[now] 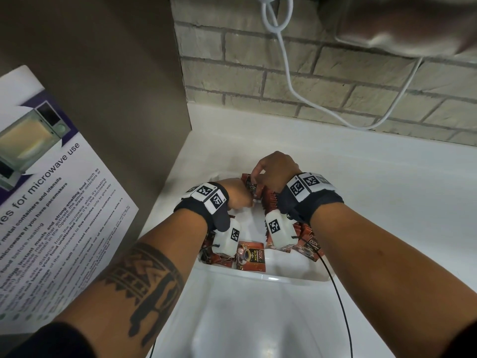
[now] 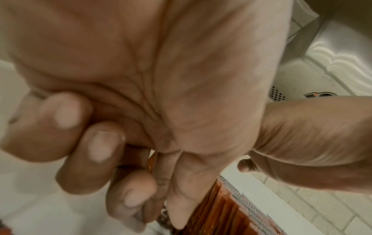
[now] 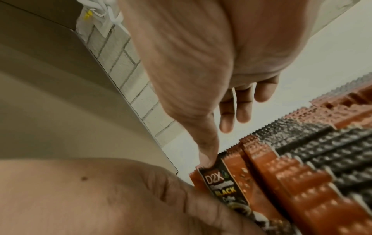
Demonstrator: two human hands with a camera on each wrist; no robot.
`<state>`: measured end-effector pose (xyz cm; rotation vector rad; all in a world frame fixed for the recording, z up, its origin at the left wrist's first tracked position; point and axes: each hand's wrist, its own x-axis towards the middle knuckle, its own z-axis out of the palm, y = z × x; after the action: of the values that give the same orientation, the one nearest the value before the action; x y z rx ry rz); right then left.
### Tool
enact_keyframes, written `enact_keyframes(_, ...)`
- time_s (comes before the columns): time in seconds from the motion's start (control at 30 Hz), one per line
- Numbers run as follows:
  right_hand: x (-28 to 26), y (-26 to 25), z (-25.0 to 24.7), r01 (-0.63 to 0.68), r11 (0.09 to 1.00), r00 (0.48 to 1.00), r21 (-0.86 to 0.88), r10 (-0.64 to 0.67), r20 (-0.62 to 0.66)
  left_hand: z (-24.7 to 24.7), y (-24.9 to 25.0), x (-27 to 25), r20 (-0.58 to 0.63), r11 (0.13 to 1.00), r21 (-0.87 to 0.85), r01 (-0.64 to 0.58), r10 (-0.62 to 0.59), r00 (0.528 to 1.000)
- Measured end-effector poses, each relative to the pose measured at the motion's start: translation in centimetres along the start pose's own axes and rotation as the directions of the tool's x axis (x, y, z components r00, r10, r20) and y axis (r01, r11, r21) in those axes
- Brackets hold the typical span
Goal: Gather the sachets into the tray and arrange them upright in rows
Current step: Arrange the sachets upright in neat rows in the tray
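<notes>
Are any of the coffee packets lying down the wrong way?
Yes. One sachet lies flat, face up, at the near end of the white tray, while the row by the right hand stands upright on edge.

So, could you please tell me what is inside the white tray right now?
The white tray holds brown coffee sachets: a row standing upright along the right side, and a few lying flat at the near end. Both hands and wrist cameras cover the middle, so its contents there are hidden.
</notes>
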<state>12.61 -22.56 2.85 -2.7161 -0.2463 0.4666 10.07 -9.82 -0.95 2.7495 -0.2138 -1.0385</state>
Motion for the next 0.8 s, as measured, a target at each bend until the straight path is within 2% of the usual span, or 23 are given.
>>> enact_keyframes(0.2,0.1,0.3,-0.7,0.035,0.999,0.999,0.008,-0.035,-0.007,-0.4,0.3,-0.6,0.038,0.996,0.092,-0.013,0.009,0.999)
enact_keyframes(0.43,-0.5,0.6,-1.7,0.07,0.998,0.997,-0.008,-0.07,-0.043,-0.6,0.7,-1.7,0.027,0.997,0.076,-0.032,0.03,0.999)
enact_keyframes(0.6,-1.3,0.8,-2.7,0.096,0.991,0.991,0.089,-0.086,-0.103,-0.3,0.2,-1.1,0.008,0.999,-0.05,0.013,-0.013,1.0)
enact_keyframes(0.8,-3.4,0.2,-3.7,0.201,0.962,0.966,0.185,-0.163,-0.2,-0.3,0.4,-1.8,-0.012,1.0,-0.029,0.0,-0.001,1.0)
